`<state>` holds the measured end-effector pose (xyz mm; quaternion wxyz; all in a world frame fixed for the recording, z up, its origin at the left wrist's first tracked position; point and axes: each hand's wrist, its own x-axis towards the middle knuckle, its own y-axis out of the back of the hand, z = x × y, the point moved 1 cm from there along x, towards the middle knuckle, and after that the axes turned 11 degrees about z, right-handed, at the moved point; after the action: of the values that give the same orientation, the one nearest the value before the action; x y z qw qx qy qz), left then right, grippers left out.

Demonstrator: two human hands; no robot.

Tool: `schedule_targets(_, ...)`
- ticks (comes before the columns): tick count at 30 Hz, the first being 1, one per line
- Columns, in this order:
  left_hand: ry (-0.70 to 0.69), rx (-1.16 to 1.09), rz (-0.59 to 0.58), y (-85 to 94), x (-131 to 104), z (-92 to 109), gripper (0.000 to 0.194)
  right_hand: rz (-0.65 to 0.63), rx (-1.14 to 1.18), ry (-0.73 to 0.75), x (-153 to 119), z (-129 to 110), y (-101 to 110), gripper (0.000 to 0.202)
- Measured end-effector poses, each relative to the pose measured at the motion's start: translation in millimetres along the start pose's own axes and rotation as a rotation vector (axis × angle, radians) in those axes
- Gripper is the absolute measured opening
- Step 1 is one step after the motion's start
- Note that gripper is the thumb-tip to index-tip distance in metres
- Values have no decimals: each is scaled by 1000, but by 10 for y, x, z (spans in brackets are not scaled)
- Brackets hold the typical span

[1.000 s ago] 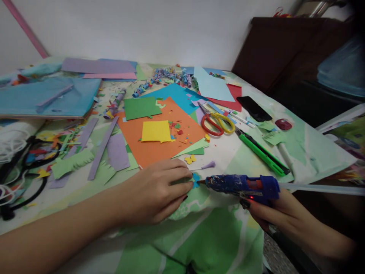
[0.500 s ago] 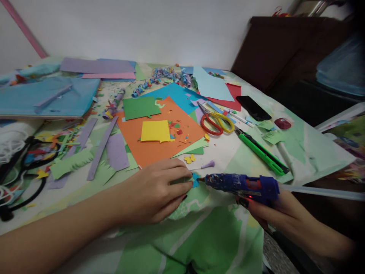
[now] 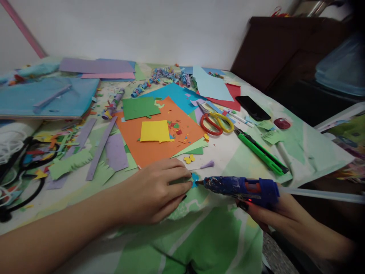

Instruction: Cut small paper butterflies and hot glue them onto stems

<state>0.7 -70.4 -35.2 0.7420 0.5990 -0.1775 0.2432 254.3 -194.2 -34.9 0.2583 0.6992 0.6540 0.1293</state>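
Note:
A small blue paper shape [image 3: 195,178] lies at the table's near edge. The fingertips of my left hand [image 3: 159,192] press on its left side, the fingers bent and close together. My right hand [image 3: 273,217] is wrapped round a dark blue glue gun [image 3: 239,187] with a red light and a clear glue stick out of its back. The gun's nozzle points left and meets the blue shape. Just above lie a yellow paper butterfly [image 3: 189,158] and a purple paper tassel [image 3: 207,164].
Orange paper [image 3: 151,152] bears a yellow square [image 3: 154,131] and scraps. Red and yellow-handled scissors [image 3: 216,123], a green cutter [image 3: 261,151] and a black phone [image 3: 253,107] lie to the right. Black cable [image 3: 35,198] and purple strips [image 3: 101,150] are at left.
The glue gun in my right hand has tipped slightly, its nozzle a little lower and further left on the blue shape. My left hand has stayed in place.

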Motion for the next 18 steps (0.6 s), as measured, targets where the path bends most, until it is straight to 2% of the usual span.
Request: schedule_targets(18, -16, 17, 10, -9, 2, 2, 23, 46, -86, 102, -28, -86, -1, 25)
